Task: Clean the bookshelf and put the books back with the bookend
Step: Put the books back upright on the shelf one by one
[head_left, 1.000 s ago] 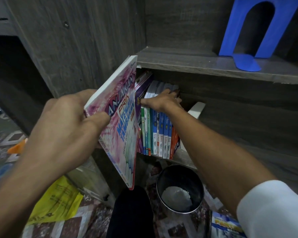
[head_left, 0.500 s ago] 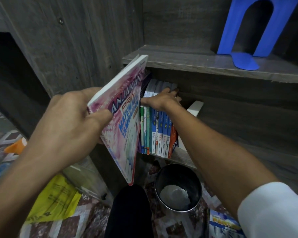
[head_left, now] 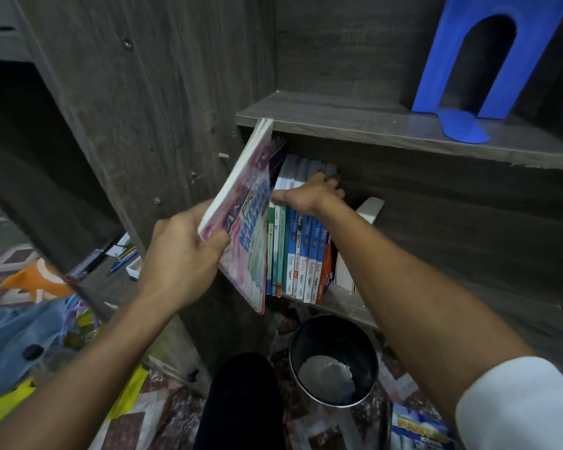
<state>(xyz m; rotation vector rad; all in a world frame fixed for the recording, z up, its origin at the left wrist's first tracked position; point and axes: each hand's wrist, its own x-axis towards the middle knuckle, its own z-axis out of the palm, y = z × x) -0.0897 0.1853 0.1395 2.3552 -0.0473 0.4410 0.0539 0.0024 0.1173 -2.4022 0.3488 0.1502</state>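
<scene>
My left hand [head_left: 184, 259] grips a large pink book [head_left: 246, 219] by its near edge. The book is tilted, with its top corner at the left end of the lower shelf opening. A row of upright books [head_left: 301, 254] with green, blue and orange spines stands on the lower shelf [head_left: 345, 303]. My right hand [head_left: 312, 193] rests on top of that row, fingers curled over the books' upper edges. A white bookend [head_left: 369, 209] stands just right of the row. A blue bookend [head_left: 465, 69] stands alone on the upper shelf [head_left: 355, 125].
A black waste bin [head_left: 333, 362] with white crumpled stuff inside sits on the floor below the shelf. My dark-clad knee [head_left: 239, 404] is beside it. Yellow, blue and orange bags [head_left: 30, 332] and pens lie at the left. A magazine [head_left: 420, 430] lies at bottom right.
My left hand has carried the pink book up and to the right, closer to the row. The right hand has stayed on the row's top.
</scene>
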